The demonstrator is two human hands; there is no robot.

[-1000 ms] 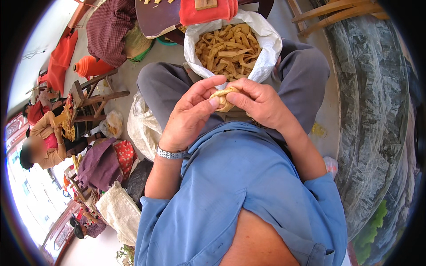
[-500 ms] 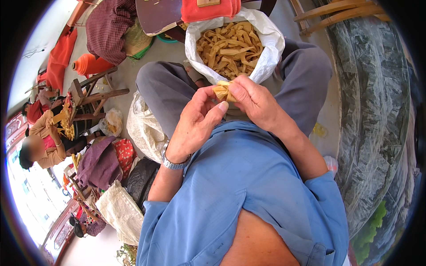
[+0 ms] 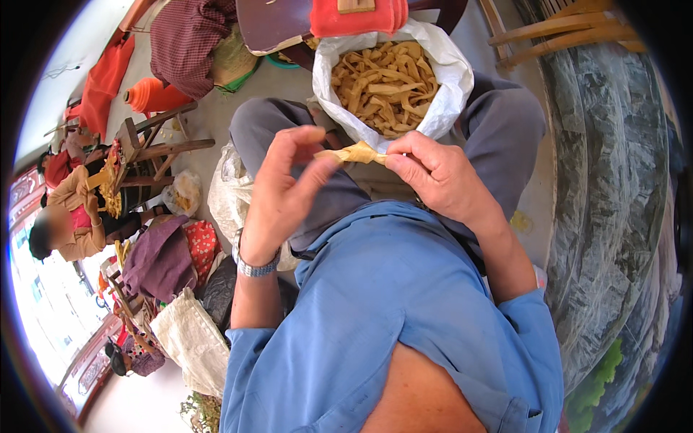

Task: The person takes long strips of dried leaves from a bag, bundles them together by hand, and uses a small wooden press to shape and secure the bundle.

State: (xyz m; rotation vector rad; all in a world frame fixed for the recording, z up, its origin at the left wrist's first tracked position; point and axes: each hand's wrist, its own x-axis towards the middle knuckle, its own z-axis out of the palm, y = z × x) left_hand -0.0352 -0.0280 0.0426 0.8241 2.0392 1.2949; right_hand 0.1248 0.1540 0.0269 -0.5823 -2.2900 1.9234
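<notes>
A twisted, pale yellow-tan strip (image 3: 361,153) stretches sideways between my hands, wider in its middle and narrower at the ends. Its right end is pinched between the thumb and fingers of my right hand (image 3: 444,175). My left hand (image 3: 280,184), with a metal-band watch on the wrist, has thumb and fingers apart around the strip's left end. Whether the left thumb touches it I cannot tell. Just beyond my hands, a white woven sack (image 3: 456,86) with its rim rolled open stands between my knees. Similar tan strips (image 3: 386,83) fill it.
Beyond the sack is a dark chair (image 3: 271,29) with a folded red cloth (image 3: 359,18). A wooden stool (image 3: 162,148) and orange flask (image 3: 155,95) are on the left, where other people sit. Pale sacks (image 3: 191,339) lie by my left side; a grey plastic-like sheet (image 3: 606,180) covers the right.
My hands have moved apart, the left one opening and shifting left. The strip, bunched between both hands before, now shows stretched out, with its right end still in my right hand.
</notes>
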